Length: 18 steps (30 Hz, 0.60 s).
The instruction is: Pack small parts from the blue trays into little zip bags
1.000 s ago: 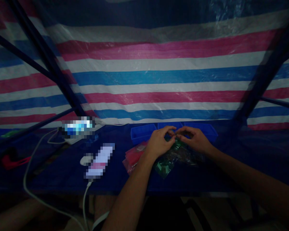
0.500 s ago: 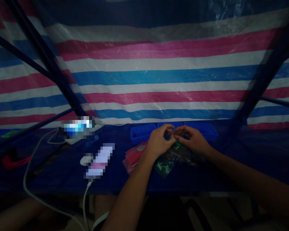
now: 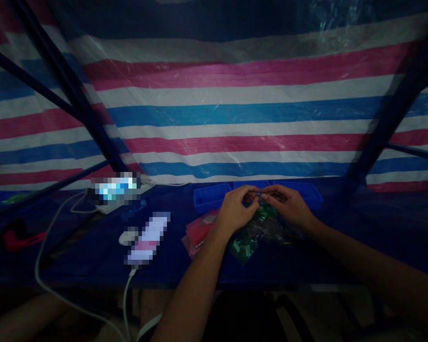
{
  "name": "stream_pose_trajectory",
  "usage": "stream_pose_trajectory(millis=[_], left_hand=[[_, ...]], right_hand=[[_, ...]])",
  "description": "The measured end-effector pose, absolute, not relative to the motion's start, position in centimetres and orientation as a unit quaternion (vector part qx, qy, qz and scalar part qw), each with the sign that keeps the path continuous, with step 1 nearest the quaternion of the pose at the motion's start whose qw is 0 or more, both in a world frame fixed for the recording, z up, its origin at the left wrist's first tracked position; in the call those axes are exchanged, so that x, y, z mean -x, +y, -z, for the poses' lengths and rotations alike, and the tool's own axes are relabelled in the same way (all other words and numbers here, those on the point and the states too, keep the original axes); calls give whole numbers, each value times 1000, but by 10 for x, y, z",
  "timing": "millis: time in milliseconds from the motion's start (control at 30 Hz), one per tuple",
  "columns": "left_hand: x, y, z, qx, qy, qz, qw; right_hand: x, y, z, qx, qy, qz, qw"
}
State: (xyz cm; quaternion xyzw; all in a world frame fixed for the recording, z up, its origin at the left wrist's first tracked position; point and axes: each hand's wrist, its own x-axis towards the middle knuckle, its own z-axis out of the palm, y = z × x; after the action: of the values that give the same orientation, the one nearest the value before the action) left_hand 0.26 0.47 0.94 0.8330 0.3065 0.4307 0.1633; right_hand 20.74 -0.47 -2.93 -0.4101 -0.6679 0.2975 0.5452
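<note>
My left hand and my right hand meet fingertip to fingertip over the dark blue table, both pinched on a tiny part I cannot make out. Right beneath them lies a clear plastic bag of small green parts. A red plastic bag lies just left of my left wrist. Behind the hands stands a row of blue bins.
A pixelated flat device with a white cable lies at the left, beside a small white round object. Another pixelated item sits further back. A striped tarp and dark frame poles close the back.
Both hands stayed together over the bag; the fingers shifted slightly and the pinch point dropped a little.
</note>
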Motion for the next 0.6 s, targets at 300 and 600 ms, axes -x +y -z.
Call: stream_pose_trajectory(millis=[300, 600], left_hand=[[-3, 7, -7, -835, 306, -424, 172], [-2, 7, -7, -839, 302, -419, 173]], right_hand=[[-210, -3, 28, 418, -684, -254, 541], [-210, -3, 28, 414, -662, -292, 553]])
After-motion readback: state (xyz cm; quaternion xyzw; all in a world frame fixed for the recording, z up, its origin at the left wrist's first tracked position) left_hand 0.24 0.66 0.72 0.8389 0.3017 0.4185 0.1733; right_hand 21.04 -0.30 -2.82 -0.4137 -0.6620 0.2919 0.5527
